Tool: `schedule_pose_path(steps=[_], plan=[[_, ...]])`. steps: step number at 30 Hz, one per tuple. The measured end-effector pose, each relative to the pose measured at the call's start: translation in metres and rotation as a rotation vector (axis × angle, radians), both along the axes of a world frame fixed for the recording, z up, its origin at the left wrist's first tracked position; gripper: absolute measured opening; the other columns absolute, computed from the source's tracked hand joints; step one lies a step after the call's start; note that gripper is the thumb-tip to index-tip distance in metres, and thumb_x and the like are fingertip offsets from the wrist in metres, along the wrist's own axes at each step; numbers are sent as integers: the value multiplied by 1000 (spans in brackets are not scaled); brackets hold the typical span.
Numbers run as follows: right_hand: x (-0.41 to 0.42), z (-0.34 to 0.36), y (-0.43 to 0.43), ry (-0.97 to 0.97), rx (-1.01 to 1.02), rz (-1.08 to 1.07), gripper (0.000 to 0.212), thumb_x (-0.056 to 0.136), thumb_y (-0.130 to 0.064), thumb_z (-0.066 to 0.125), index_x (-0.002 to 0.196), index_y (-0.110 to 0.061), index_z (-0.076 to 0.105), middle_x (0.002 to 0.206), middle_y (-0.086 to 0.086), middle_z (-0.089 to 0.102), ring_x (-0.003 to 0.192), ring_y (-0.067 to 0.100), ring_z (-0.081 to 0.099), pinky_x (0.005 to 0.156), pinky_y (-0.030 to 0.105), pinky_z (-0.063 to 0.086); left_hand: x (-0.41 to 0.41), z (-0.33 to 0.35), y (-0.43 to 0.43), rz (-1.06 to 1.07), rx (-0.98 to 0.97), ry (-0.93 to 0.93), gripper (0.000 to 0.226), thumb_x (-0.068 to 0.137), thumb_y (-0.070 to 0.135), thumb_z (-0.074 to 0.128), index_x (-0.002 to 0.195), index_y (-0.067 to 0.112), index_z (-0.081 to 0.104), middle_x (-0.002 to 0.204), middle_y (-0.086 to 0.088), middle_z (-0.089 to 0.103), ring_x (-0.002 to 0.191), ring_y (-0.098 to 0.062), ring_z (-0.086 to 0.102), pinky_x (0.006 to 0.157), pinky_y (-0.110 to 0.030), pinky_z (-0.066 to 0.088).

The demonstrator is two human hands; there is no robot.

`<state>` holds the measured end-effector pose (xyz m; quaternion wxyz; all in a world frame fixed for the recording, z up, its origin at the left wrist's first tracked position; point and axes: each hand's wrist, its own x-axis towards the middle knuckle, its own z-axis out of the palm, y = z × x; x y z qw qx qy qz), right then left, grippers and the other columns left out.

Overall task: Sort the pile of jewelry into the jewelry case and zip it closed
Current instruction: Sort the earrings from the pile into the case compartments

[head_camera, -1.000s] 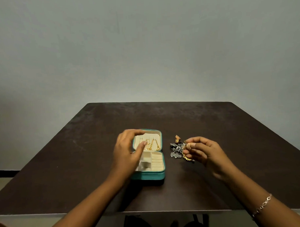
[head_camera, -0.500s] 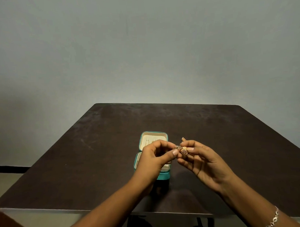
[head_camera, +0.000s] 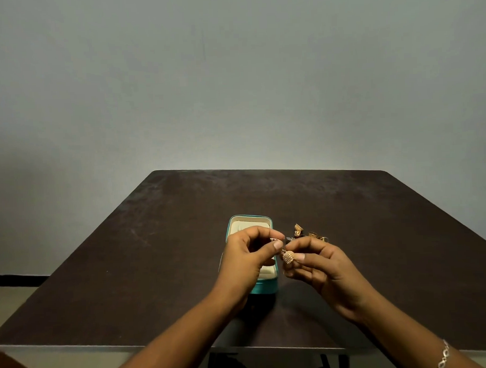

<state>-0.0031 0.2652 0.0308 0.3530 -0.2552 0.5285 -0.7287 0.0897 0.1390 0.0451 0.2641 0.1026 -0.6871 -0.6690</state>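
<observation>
**Both hands pinching a gold earring above the open case**

Head view, 1 frame. Dark brown tabletop (head_camera: 162, 269) against a plain grey wall (head_camera: 232, 74).

Left hand (head_camera: 246, 262): raised over the jewelry case, fingers (head_camera: 277, 244) curled together, thumb and forefinger pinched at the upper end of a small gold piece. What exactly sits between those 2 fingertips is too small to resolve; a glint shows just behind them.

Right hand (head_camera: 319, 266): palm turned partly up, fingers closed on a gold earring (head_camera: 288, 256), a mesh-textured heart-like shape, held between thumb and forefinger. The earring sits in the gap between the 2 hands, touching the right fingertips and just beside the left thumb. A chain bracelet (head_camera: 443, 354) is on the right wrist.

Jewelry case (head_camera: 264, 286): teal outside, cream lining, open, lid (head_camera: 250, 223) upright beyond the left fingers. The base lies under and behind the left hand, mostly hidden; a cream compartment shows just below the left thumb. Contents cannot be read.

Jewelry pile (head_camera: 307, 232): gold pieces on the tabletop just beyond the right fingers, right of the case lid, partly hidden by the right hand. Piece count cannot be told.
</observation>
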Motion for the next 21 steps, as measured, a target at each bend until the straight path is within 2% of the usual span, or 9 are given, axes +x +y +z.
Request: schedule_pose_path(steps=[4, 7, 9, 12, 15, 17, 21], plan=[[-10, -5, 2, 75, 41, -69, 16, 71, -6, 60, 86, -2, 64, 77, 13, 68, 69, 18, 66, 63, 25, 56, 0, 3, -2, 39, 46, 56, 11, 81, -7, 59, 84, 1, 66, 72, -6, 66, 62, -4, 65, 58, -13, 49], [-30, -5, 4, 233, 97, -193, 7, 80, 1, 58, 81, -3, 64, 73, 11, 66, 64, 13, 62, 59, 20, 53, 1, 7, -8, 50, 76, 84, 10, 82, -6, 58, 89, -4, 65, 72, -10, 66, 62, -8, 67, 57, -16, 51], [-52, -7, 5, 457, 175, -307, 13, 82, 5, 58, 77, -5, 65, 71, 7, 65, 62, 10, 58, 56, 17, 48, 2, 9, -12, 63, 90, 92, 11, 82, -6, 59, 89, -3, 67, 67, -9, 67, 60, -9, 66, 56, -17, 52], [-90, -12, 0, 941, 446, -418, 14, 82, -3, 63, 81, -15, 69, 77, -3, 68, 70, 4, 62, 66, 22, 51, 2, 10, -16, 73, 128, 91, 13, 82, -5, 59, 84, 3, 69, 66, -8, 68, 58, -11, 64, 57, -19, 53], [-115, -14, -17, 1228, 666, -347, 21, 84, -2, 58, 92, -17, 71, 92, 0, 69, 84, 15, 63, 76, 33, 52, 3, 11, -17, 67, 161, 78, 13, 81, -5, 59, 83, 3, 69, 69, -10, 71, 57, -11, 64, 58, -19, 54], [-122, -14, -32, 1305, 789, -280, 22, 86, -6, 54, 97, -18, 70, 99, 0, 68, 90, 18, 62, 78, 33, 51, 3, 12, -18, 65, 178, 73, 12, 81, -6, 59, 83, 3, 69, 69, -10, 72, 57, -12, 65, 57, -19, 54], [-129, -17, -60, 1238, 958, -292, 12, 86, -25, 60, 95, -18, 66, 98, 3, 70, 92, 21, 62, 80, 36, 52, 3, 10, -21, 96, 164, 39, 12, 79, -3, 62, 84, 5, 70, 76, -12, 73, 66, -15, 67, 65, -25, 55]])
